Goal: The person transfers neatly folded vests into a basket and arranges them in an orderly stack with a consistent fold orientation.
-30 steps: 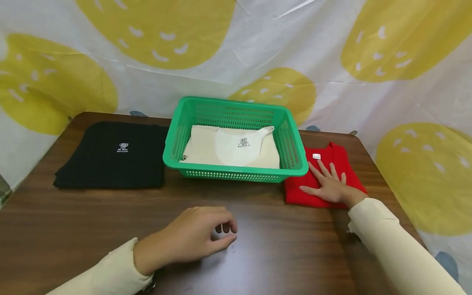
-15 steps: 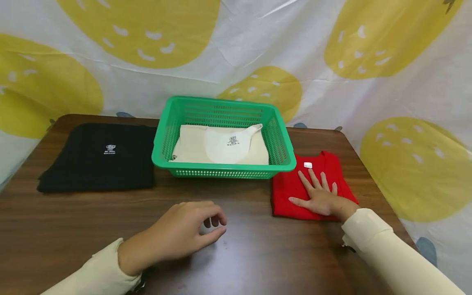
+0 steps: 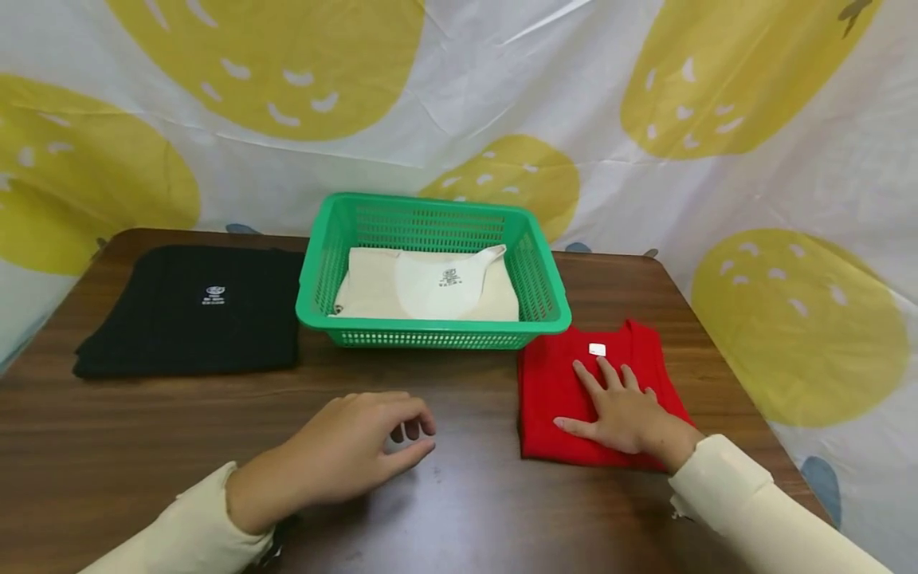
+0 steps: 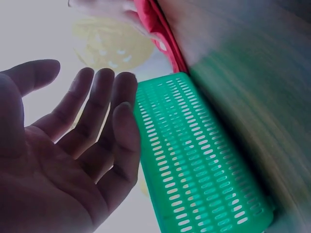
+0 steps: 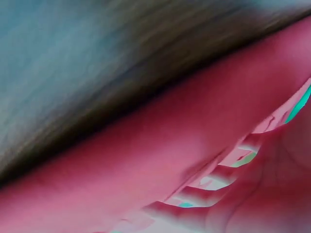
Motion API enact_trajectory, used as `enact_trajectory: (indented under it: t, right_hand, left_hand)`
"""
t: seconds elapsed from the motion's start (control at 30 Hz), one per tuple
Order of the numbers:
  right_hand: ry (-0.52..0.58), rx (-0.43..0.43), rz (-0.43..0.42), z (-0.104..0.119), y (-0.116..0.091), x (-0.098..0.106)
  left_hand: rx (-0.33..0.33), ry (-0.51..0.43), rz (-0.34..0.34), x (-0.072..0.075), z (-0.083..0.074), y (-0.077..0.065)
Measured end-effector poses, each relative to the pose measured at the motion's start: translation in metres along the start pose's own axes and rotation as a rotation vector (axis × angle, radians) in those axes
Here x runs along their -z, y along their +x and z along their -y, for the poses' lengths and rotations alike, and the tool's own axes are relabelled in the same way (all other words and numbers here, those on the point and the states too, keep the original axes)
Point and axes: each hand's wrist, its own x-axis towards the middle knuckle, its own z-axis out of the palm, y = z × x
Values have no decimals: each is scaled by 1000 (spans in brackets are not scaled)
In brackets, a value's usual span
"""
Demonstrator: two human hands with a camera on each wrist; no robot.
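A folded red garment (image 3: 548, 399) with a small white label lies on the table, right of the green basket (image 3: 437, 325). My right hand (image 3: 624, 414) rests flat on it, fingers spread. In the right wrist view the folded edge of the red garment (image 5: 146, 150) fills the middle, with the fingers pressed along its top. My left hand (image 3: 358, 446) hovers over the table in front of the basket, fingers loosely bent and nothing between them. The left wrist view shows that bare palm (image 4: 53, 179), with the basket beyond. Inside the basket lies a folded cream cloth (image 3: 373, 279) with a printed mark.
To the left of the basket lies a folded black garment (image 3: 186, 319) with a small white print. All of it stands on a dark brown wooden table (image 3: 495, 510). A white curtain with yellow fruit shapes (image 3: 516, 179) hangs behind the table's back edge.
My right hand has drawn the red garment toward me, so more of it shows in front of the basket's right end. The left hand keeps its pose; the head view has shifted slightly.
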Motion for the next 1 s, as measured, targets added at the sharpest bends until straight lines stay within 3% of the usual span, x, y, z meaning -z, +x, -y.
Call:
enact_trajectory:
  t: [0.17,0.43,0.67,1.0]
  right_hand:
    - [-71,23,7,12,-17,-3]
    - [-58,106,110,26,-49,0]
    - [-144,207,51,58,-60,-6]
    - [-343,369,-48,118,-47,-3]
  left_hand:
    - [20,10,22,3,-1,-2]
    - [61,24,73,7,-3,-1]
    - [96,44,110,7,-1,-1]
    - [231,135,229,4,16,-1]
